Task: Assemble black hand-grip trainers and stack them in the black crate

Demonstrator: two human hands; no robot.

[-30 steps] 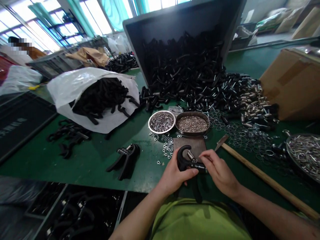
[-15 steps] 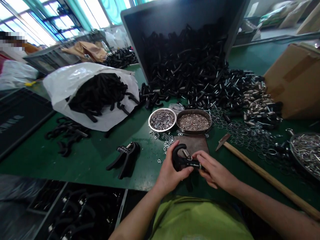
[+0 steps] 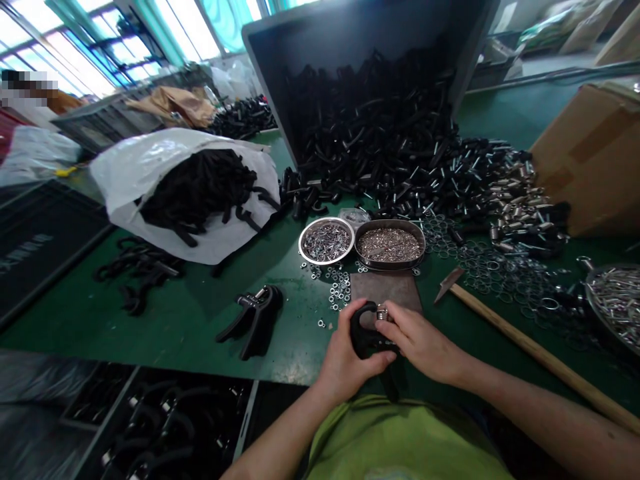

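Note:
My left hand (image 3: 345, 363) is wrapped round a black hand grip strengthener (image 3: 364, 333), its curved end pointing away from me. With thumb and fingers my right hand (image 3: 417, 337) pinches the coil spring (image 3: 382, 313) on the strengthener's right side; my fingers hide part of it. Beyond my hands lies a flat metal plate (image 3: 387, 290) on the green bench. A second hand grip strengthener (image 3: 253, 317), with both handles spread, rests on the bench to the left. Loose nuts (image 3: 340, 290) are scattered just beyond my left hand.
A round dish (image 3: 327, 241) and an oval tin (image 3: 390, 245) hold small metal parts. A hammer (image 3: 515, 330) lies at right. Behind are a tipped grey bin (image 3: 270, 80) spilling black handles, a white sack (image 3: 120, 173) and a cardboard box (image 3: 590, 160). Wire rings (image 3: 493, 267) lie near the hammer.
My right hand has shifted from the strengthener's right end up to its spring and now pinches it. The strengthener has tilted in my left hand and sits slightly nearer me.

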